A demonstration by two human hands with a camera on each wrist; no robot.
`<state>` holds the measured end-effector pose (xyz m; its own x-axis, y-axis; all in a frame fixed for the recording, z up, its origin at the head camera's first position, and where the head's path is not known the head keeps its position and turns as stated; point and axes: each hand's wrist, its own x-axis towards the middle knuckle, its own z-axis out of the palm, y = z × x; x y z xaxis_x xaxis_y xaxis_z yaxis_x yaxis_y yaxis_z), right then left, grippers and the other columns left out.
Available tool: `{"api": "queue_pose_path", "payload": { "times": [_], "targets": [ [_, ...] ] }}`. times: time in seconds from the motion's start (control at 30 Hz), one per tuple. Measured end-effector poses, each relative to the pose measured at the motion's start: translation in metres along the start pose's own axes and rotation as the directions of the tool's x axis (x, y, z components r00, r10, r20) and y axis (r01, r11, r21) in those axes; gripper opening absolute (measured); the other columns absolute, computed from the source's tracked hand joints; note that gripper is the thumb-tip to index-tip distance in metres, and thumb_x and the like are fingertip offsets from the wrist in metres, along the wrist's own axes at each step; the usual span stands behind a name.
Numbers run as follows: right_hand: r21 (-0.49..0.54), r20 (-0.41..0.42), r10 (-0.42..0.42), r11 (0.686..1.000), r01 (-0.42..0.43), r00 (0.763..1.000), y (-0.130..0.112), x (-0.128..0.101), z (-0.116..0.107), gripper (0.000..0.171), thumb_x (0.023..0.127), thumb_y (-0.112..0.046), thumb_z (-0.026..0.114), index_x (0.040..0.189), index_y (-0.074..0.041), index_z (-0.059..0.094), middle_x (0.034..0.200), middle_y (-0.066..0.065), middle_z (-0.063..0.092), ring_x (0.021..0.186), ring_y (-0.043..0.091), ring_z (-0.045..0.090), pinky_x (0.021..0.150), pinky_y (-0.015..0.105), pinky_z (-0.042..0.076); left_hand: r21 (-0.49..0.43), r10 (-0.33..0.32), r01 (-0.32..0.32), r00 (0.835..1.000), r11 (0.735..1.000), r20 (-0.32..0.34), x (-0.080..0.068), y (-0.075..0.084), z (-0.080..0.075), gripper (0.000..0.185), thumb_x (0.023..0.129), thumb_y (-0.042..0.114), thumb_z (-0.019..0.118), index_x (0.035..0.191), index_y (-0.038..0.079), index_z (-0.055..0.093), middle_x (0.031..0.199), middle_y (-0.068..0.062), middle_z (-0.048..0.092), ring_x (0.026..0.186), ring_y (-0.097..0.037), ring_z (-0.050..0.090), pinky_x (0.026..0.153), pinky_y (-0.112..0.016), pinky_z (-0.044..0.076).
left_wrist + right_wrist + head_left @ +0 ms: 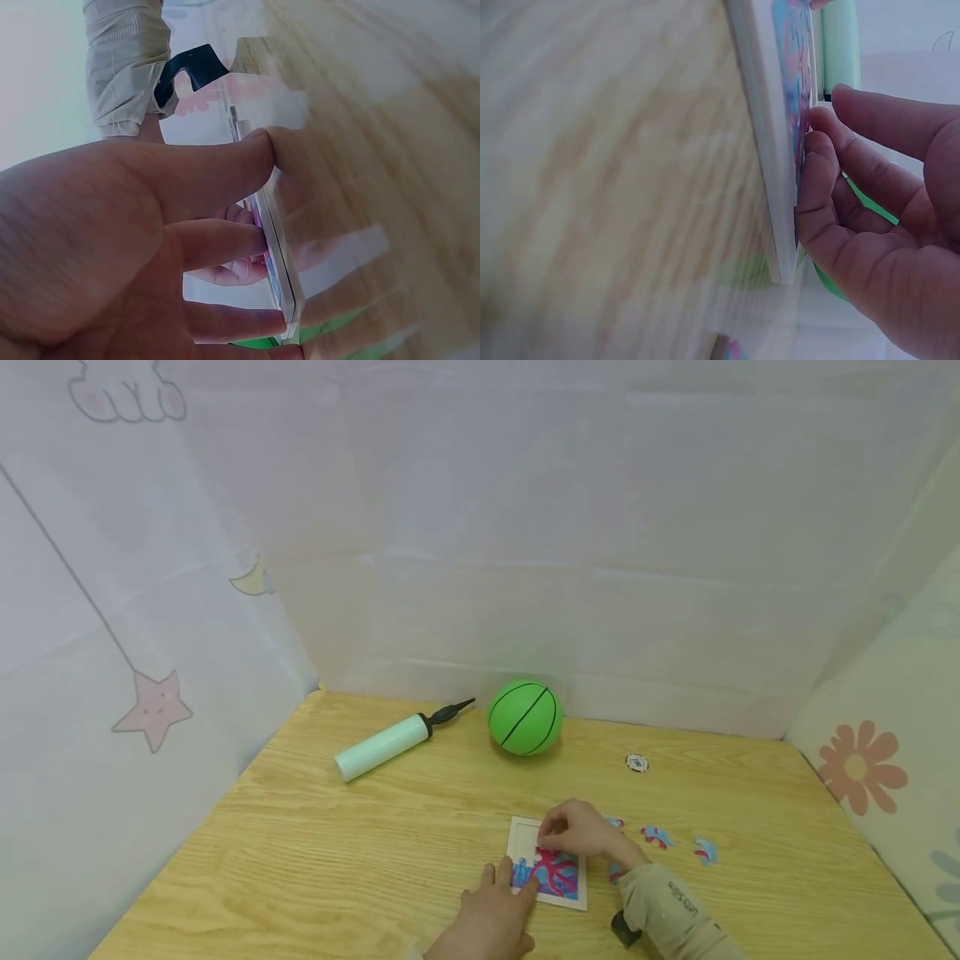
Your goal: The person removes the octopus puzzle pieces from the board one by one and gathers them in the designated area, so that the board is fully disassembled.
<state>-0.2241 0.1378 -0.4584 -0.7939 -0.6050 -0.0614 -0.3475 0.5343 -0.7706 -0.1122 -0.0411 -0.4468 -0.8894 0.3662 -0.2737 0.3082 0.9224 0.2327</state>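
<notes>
The left hand [491, 917], nearest, presses flat fingers on the puzzle tray [547, 864] at the table's [315, 852] near edge; the right hand [573, 829] pinches a piece onto it — best seated squarely. Loose pieces [656, 837] beyond; ball [525, 717] far back.

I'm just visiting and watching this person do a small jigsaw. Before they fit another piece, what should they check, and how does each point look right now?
1. Puzzle tray flat on the table: ok.
2. Left hand steadying the tray, fingers on its near left edge: ok.
3. Right hand fingertips on the tray's upper part; whether they hold a piece: cannot tell.
4. Loose pieces within easy reach, to the right of the tray: ok.
5. Green ball and pump well clear, at the far side of the table: ok.
6. Which gaps remain in the picture, with the hands covering part of it: cannot tell.
</notes>
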Motion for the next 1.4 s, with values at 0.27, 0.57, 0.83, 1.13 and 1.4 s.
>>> {"api": "queue_pose_path", "payload": {
  "times": [0.27,0.57,0.83,1.13,1.4],
  "targets": [
    [-0.011,-0.021,0.056,0.998,-0.056,0.998,0.0037,0.0004,-0.0005,0.006,0.086,-0.014,0.071,0.082,-0.010,0.069,0.070,-0.005,0.063,0.060,0.008,0.055,0.054,0.024,0.045,-0.012,-0.008,0.008,1.000,1.000,0.006,0.0006,0.0010,-0.0006,0.064,0.077,0.039,0.077,0.135,0.023,0.056,0.143,-0.018,0.041,0.126,-0.045,0.043,0.080,-0.065,0.047],
    [-0.029,-0.017,0.053,0.998,-0.054,0.998,0.0019,0.0020,-0.0014,0.007,0.087,-0.013,0.070,0.080,-0.011,0.069,0.069,-0.006,0.062,0.058,0.008,0.054,0.052,0.024,0.045,-0.017,-0.002,0.003,1.000,1.000,0.008,0.0004,-0.0005,-0.0014,0.064,0.078,0.040,0.077,0.135,0.023,0.055,0.144,-0.018,0.040,0.127,-0.045,0.042,0.080,-0.065,0.047],
    [-0.043,-0.033,0.058,0.997,-0.059,0.998,0.0032,0.0011,-0.0013,0.009,0.086,-0.016,0.071,0.078,-0.011,0.069,0.067,-0.007,0.062,0.056,0.006,0.053,0.051,0.023,0.044,0.006,0.018,-0.018,1.000,1.000,-0.008,-0.0009,-0.0013,-0.0016,0.064,0.078,0.040,0.076,0.136,0.023,0.054,0.143,-0.018,0.041,0.126,-0.044,0.043,0.079,-0.064,0.048],
    [-0.036,-0.010,0.054,0.998,-0.055,0.998,0.0025,0.0021,-0.0008,0.009,0.086,-0.015,0.071,0.078,-0.011,0.067,0.067,-0.007,0.059,0.056,0.006,0.052,0.051,0.023,0.043,0.001,0.020,-0.020,1.000,1.000,-0.011,0.0011,-0.0013,-0.0002,0.064,0.077,0.040,0.077,0.135,0.023,0.055,0.142,-0.018,0.041,0.125,-0.045,0.043,0.077,-0.065,0.048],
    [-0.017,-0.007,0.032,0.999,-0.032,0.999,0.0005,0.0000,-0.0017,0.010,0.085,-0.013,0.072,0.079,-0.008,0.066,0.069,-0.004,0.060,0.059,0.007,0.052,0.053,0.022,0.043,0.005,0.022,-0.022,1.000,1.000,0.001,0.0012,-0.0020,-0.0002,0.065,0.077,0.040,0.077,0.136,0.022,0.055,0.143,-0.019,0.040,0.125,-0.046,0.044,0.076,-0.066,0.048]
  ]
}}
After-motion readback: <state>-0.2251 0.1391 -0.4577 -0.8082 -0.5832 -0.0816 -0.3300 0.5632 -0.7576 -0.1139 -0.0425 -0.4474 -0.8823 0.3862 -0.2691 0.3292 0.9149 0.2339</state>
